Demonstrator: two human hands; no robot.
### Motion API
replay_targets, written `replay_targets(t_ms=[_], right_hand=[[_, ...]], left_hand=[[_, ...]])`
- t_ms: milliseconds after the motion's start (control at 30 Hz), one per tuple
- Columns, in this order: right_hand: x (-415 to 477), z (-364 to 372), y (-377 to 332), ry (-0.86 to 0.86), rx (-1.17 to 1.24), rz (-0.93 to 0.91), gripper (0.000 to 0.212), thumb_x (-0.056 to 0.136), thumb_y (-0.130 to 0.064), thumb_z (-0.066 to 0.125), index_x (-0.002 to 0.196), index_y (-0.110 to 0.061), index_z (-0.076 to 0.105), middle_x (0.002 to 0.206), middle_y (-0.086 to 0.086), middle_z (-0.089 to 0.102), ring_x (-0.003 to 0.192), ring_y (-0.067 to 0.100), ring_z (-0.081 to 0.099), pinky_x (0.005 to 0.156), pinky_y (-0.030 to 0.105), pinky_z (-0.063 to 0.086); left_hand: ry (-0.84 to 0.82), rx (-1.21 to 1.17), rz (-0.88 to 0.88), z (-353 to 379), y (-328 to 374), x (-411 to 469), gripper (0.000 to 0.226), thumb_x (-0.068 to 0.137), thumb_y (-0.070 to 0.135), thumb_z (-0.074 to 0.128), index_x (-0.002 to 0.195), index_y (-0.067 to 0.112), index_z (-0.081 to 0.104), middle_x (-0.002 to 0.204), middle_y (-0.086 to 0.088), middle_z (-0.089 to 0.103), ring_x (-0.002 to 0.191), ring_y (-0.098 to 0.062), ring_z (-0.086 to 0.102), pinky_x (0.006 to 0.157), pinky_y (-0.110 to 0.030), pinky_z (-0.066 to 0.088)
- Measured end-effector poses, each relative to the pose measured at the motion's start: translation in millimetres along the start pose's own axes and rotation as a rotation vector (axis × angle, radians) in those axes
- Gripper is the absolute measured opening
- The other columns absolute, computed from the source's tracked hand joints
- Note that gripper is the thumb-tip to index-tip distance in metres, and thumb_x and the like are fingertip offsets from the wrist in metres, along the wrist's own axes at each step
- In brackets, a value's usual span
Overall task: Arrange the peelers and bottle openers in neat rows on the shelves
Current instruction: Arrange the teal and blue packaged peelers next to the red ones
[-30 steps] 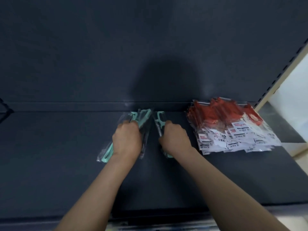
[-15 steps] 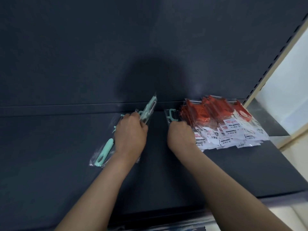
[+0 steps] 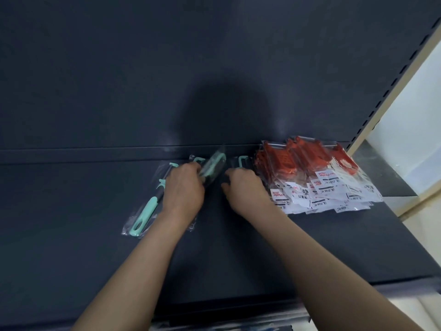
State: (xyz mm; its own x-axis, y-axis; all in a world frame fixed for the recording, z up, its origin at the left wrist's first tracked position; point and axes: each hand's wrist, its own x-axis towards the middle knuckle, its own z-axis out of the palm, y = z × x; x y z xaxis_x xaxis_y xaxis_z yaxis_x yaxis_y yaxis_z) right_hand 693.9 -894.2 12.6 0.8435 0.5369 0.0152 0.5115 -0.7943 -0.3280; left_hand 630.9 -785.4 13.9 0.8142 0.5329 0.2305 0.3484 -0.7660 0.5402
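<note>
Peelers in thin clear sleeves look light and stiff, but the film is likely slippery, so pinching the handle through it seems safest. Left hand is closed on a tilted mint peeler at the shelf back; right hand presses another, grasp unclear. One more lies leftward, the red-packed stack rightward.

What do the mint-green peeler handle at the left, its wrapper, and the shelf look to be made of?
Mint-green peeler handle: likely moulded plastic, matte, uniform colour with a slotted hanging hole. Wrapper: thin clear plastic film, glossy; light glints along its creased edges. Shelf: probably painted metal, dark matte and smooth with faint sheen, though the look alone can't settle it.
</note>
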Motion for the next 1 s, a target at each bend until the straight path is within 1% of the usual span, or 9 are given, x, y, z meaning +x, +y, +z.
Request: replay_targets(t_ms=[133, 233, 300, 400, 533, 600, 700, 833, 1000], right_hand=[[2, 10, -6, -0.062, 0.236, 0.011, 0.023, 0.092, -0.029, 0.054, 0.091, -0.006, 0.058, 0.098, 0.017, 0.063, 0.092, 0.034, 0.059, 0.074, 0.034, 0.045], [4, 15, -8, -0.066, 0.242, 0.036, 0.031, 0.09, -0.037, 0.057, 0.092, -0.006, 0.058, 0.094, 0.014, 0.063, 0.088, 0.032, 0.059, 0.07, 0.033, 0.044], [4, 18, -11, -0.076, 0.271, 0.046, 0.035, 0.088, -0.041, 0.058, 0.088, -0.006, 0.058, 0.089, 0.011, 0.063, 0.082, 0.029, 0.06, 0.066, 0.031, 0.044], [4, 22, -18, -0.114, 0.375, 0.057, 0.035, 0.089, -0.039, 0.059, 0.091, -0.005, 0.061, 0.085, 0.01, 0.064, 0.076, 0.025, 0.061, 0.063, 0.03, 0.046], [5, 25, -22, -0.121, 0.54, 0.12, 0.021, 0.091, -0.025, 0.056, 0.091, -0.006, 0.065, 0.076, 0.003, 0.062, 0.06, 0.012, 0.053, 0.047, 0.022, 0.039], [6, 27, -24, -0.13, 0.697, 0.181, 0.017, 0.09, -0.016, 0.056, 0.091, -0.002, 0.067, 0.083, 0.013, 0.068, 0.065, 0.017, 0.057, 0.062, 0.036, 0.052], [4, 27, -28, -0.1, 0.85, 0.243, 0.014, 0.084, -0.008, 0.061, 0.091, 0.003, 0.067, 0.094, 0.024, 0.069, 0.077, 0.029, 0.064, 0.078, 0.05, 0.053], [4, 29, -31, -0.047, 0.879, 0.282, 0.012, 0.078, -0.005, 0.067, 0.089, -0.003, 0.067, 0.089, 0.015, 0.07, 0.085, 0.03, 0.068, 0.078, 0.047, 0.056], [4, 33, -35, -0.002, 0.99, 0.317, 0.029, 0.079, -0.005, 0.067, 0.103, -0.018, 0.056, 0.101, 0.007, 0.065, 0.09, 0.024, 0.064, 0.076, 0.036, 0.056]], left_hand=[[-0.016, -0.093, -0.006, -2, -3, -4, 0.017, 0.09, 0.011, 0.053, 0.091, 0.003, 0.069, 0.088, -0.015, 0.069, 0.088, -0.034, 0.059, 0.076, -0.04, 0.045], [0.011, -0.072, -0.059, -5, -12, -5, 0.019, 0.091, 0.013, 0.051, 0.095, 0.009, 0.069, 0.098, -0.012, 0.069, 0.095, -0.033, 0.059, 0.078, -0.036, 0.043], [-0.061, -0.022, -0.093, -6, -18, -6, 0.019, 0.089, 0.017, 0.056, 0.102, 0.015, 0.069, 0.105, -0.007, 0.069, 0.101, -0.029, 0.059, 0.081, -0.032, 0.043], [-0.149, -0.036, -0.095, -9, -24, -9, 0.019, 0.084, 0.02, 0.063, 0.102, 0.016, 0.069, 0.103, -0.004, 0.07, 0.1, -0.025, 0.061, 0.082, -0.032, 0.047], [-0.179, -0.064, -0.073, -12, -26, -9, 0.017, 0.081, 0.015, 0.065, 0.097, 0.015, 0.071, 0.099, -0.003, 0.07, 0.096, -0.023, 0.063, 0.082, -0.034, 0.05], [-0.201, -0.075, -0.057, -14, -27, -10, 0.019, 0.081, 0.017, 0.066, 0.099, 0.016, 0.071, 0.099, -0.002, 0.07, 0.096, -0.021, 0.063, 0.082, -0.033, 0.049], [-0.232, -0.082, -0.009, -16, -27, -10, 0.017, 0.079, 0.016, 0.066, 0.094, 0.009, 0.071, 0.094, -0.007, 0.07, 0.092, -0.024, 0.062, 0.08, -0.038, 0.05], [-0.219, -0.099, 0.018, -18, -24, -10, 0.018, 0.075, 0.008, 0.064, 0.091, 0.002, 0.069, 0.09, -0.013, 0.069, 0.088, -0.027, 0.062, 0.076, -0.042, 0.05], [-0.175, -0.194, -0.033, -19, -23, -13, 0.021, 0.073, 0.006, 0.061, 0.092, 0.009, 0.07, 0.081, -0.006, 0.067, 0.08, -0.023, 0.061, 0.072, -0.04, 0.051]])
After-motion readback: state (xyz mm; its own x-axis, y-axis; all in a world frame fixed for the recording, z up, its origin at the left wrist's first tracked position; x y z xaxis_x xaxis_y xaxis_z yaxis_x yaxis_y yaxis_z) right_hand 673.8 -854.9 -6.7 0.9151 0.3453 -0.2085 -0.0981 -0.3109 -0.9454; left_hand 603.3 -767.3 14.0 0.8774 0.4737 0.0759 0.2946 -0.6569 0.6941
